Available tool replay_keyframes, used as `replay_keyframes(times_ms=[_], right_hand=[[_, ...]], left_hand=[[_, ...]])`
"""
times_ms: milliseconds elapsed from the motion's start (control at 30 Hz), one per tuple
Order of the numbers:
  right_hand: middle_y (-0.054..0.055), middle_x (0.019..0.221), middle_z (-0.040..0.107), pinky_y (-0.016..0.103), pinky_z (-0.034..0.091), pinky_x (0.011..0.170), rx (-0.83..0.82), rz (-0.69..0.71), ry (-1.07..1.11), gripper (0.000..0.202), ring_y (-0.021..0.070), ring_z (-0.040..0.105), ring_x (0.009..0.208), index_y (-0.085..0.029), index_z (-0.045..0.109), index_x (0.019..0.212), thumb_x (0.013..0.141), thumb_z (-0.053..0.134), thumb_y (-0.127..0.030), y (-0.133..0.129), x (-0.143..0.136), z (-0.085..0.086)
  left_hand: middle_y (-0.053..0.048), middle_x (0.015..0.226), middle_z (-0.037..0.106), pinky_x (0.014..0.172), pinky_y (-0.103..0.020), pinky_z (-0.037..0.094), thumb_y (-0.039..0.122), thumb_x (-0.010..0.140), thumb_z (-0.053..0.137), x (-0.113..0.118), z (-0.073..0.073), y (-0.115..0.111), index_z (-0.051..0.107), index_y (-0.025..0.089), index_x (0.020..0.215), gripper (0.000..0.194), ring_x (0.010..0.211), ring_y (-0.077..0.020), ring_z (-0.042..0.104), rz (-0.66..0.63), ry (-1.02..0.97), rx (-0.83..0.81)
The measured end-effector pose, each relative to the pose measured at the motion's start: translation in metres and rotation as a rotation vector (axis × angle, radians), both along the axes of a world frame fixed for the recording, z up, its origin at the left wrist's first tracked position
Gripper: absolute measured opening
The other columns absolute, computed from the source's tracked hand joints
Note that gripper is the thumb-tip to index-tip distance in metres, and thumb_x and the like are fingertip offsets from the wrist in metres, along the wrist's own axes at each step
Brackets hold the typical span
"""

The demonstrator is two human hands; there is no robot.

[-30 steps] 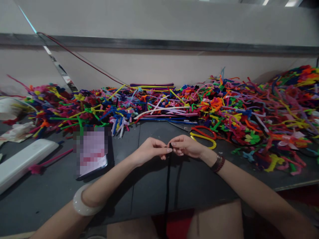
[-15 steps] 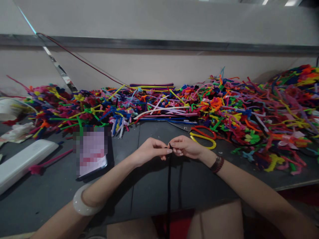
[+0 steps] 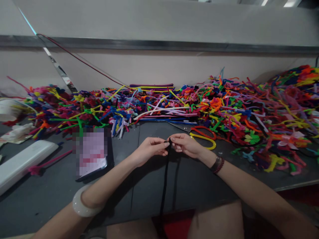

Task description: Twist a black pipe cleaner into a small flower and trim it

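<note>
Both of my hands meet above the dark table, fingertips nearly touching. My left hand [image 3: 153,148] pinches the upper end of a black fuzzy strip [image 3: 164,181], which hangs down past the table's near edge. My right hand [image 3: 185,145] has its thumb and fingers closed on the same end from the other side. The exact shape of the black piece between the fingertips is too small to tell. Just beyond my right hand lie scissors [image 3: 203,136] with red and yellow handles.
A long heap of colourful pipe cleaners [image 3: 154,103] runs along the wall. A phone [image 3: 93,152], partly pixelated, sits left of my hands. Farther left are a white oblong case [image 3: 26,164], a pink pipe-cleaner piece [image 3: 36,170] and a white cup [image 3: 8,110].
Both hands have risen slightly at the fingertips. The lower part of the black strip has swung to the left.
</note>
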State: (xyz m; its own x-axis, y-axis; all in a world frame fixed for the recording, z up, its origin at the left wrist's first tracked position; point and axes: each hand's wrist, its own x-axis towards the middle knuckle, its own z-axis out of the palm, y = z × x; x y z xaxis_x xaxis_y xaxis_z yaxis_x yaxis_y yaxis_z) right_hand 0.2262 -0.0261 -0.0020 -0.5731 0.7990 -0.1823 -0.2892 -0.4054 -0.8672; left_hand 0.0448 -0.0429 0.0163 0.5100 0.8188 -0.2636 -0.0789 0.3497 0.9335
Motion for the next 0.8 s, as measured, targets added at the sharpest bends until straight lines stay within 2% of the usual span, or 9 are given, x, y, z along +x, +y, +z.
replay_keyframes(times_ms=[200,367,533,700,800], right_hand=[[-0.006,0.048,0.045,0.015,0.025,0.04,0.018,-0.019,-0.035,0.016,0.002,0.035,0.042,-0.012,0.061,0.069,0.068,0.069,-0.026,-0.0018,-0.0015,0.0022],[-0.006,0.046,0.044,0.016,0.025,0.04,0.038,-0.026,-0.067,0.02,0.0024,0.035,0.041,-0.012,0.058,0.065,0.066,0.07,-0.028,-0.0039,-0.0025,0.0031],[-0.007,0.047,0.045,0.016,0.026,0.039,0.054,-0.039,-0.1,0.022,0.0021,0.035,0.04,-0.012,0.058,0.066,0.065,0.07,-0.031,-0.0051,-0.0051,0.0051],[-0.006,0.051,0.047,0.016,0.028,0.038,0.109,-0.072,-0.128,0.027,0.0026,0.036,0.04,-0.013,0.054,0.064,0.07,0.064,-0.037,-0.0038,-0.0059,0.0056],[-0.006,0.052,0.048,0.016,0.029,0.038,0.176,-0.084,-0.191,0.026,0.0026,0.037,0.039,-0.013,0.054,0.065,0.068,0.065,-0.037,-0.0028,-0.005,0.0062]], left_hand=[[0.001,0.054,0.058,0.052,-0.017,0.039,0.028,0.07,0.064,-0.0002,0.0053,-0.0022,0.064,0.01,0.069,0.018,0.049,-0.0054,0.049,0.015,0.112,0.136],[0.001,0.052,0.058,0.052,-0.018,0.038,0.029,0.071,0.062,-0.0005,0.0068,-0.0017,0.063,0.011,0.065,0.019,0.049,-0.0067,0.05,-0.012,0.183,0.223],[0.001,0.054,0.058,0.053,-0.018,0.039,0.029,0.071,0.061,0.0001,0.0057,-0.0013,0.064,0.011,0.066,0.019,0.051,-0.007,0.05,-0.016,0.182,0.23],[-0.001,0.061,0.061,0.059,-0.02,0.042,0.032,0.072,0.06,-0.0006,0.0015,0.0001,0.065,0.011,0.074,0.022,0.056,-0.0082,0.054,0.042,0.106,0.171],[-0.002,0.063,0.062,0.062,-0.022,0.044,0.033,0.072,0.061,-0.0015,-0.0003,0.0018,0.065,0.01,0.074,0.023,0.06,-0.0098,0.056,0.089,0.066,0.153]])
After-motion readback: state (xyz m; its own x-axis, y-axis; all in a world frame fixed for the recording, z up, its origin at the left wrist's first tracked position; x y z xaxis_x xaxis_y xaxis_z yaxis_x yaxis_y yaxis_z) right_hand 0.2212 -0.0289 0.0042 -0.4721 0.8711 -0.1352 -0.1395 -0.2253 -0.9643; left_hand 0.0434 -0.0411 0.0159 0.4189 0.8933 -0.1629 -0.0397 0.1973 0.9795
